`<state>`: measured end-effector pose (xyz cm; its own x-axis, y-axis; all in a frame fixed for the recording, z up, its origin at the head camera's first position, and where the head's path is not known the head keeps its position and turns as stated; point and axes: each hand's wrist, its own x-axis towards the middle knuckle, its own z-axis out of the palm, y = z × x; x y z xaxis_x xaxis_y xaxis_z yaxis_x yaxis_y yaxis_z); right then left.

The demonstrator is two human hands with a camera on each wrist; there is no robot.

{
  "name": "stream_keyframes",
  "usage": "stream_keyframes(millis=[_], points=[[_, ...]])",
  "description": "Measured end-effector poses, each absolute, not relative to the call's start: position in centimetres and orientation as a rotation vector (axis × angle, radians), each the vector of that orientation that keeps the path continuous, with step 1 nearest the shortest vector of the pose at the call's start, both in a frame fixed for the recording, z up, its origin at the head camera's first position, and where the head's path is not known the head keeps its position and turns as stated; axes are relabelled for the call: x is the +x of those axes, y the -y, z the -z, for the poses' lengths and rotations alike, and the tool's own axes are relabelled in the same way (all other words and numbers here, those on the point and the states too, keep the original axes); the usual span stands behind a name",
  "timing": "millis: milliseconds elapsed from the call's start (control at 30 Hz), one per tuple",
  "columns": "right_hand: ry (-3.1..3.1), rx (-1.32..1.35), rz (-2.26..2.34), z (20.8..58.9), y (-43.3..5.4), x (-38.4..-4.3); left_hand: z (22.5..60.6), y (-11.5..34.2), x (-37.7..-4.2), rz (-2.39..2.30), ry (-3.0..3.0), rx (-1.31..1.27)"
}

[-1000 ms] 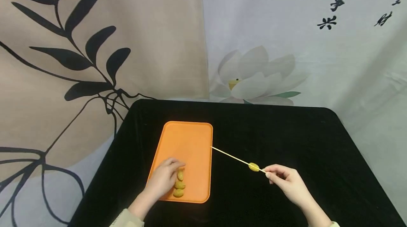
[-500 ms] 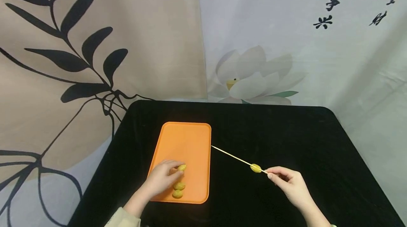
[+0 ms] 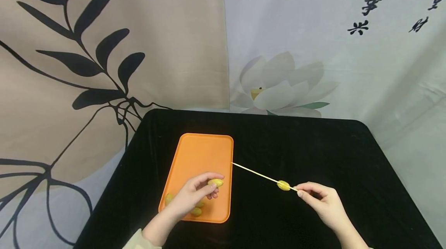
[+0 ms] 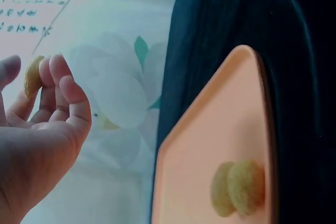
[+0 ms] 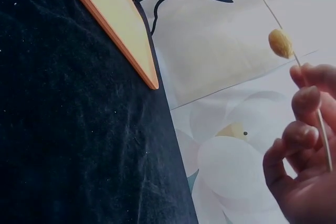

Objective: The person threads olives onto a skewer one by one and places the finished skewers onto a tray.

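Observation:
In the head view my left hand [image 3: 195, 194] is over the orange tray [image 3: 209, 152], pinching a small yellow oval fruit [image 3: 215, 182] between thumb and fingers. That fruit [image 4: 33, 77] also shows at the fingertips in the left wrist view. My right hand [image 3: 322, 204] grips a thin bamboo skewer [image 3: 254, 172] near its lower end, its tip pointing left toward the tray's right edge. One fruit [image 3: 283, 185] is threaded on the skewer just ahead of the right fingers; the right wrist view shows this threaded fruit [image 5: 281, 44] too.
More yellow oval fruits [image 3: 196, 212] lie in the near part of the tray, partly hidden by the left hand, one fruit [image 3: 168, 198] by its left rim. A black cloth [image 3: 296, 144] covers the table. A printed curtain [image 3: 181, 40] hangs behind it.
My left hand has lifted a fruit from the tray and moved right toward the skewer. A fruit at the tray's left side has come into view. The right hand has shifted slightly right.

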<state>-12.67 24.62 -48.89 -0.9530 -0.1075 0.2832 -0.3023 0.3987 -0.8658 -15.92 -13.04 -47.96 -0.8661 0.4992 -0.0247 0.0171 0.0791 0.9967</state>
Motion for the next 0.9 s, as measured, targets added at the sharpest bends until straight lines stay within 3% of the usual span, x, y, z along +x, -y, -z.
stream_keyframes(millis=[467,900], points=[[2.346,0.739,-1.628,48.5,-25.6,-12.5,45.4,11.7,-14.3,-1.767,-2.426,0.675],[2.400,0.776,-1.621,47.7,-25.9,-12.6,45.3,11.7,-14.4,-1.736,-2.473,0.794]])
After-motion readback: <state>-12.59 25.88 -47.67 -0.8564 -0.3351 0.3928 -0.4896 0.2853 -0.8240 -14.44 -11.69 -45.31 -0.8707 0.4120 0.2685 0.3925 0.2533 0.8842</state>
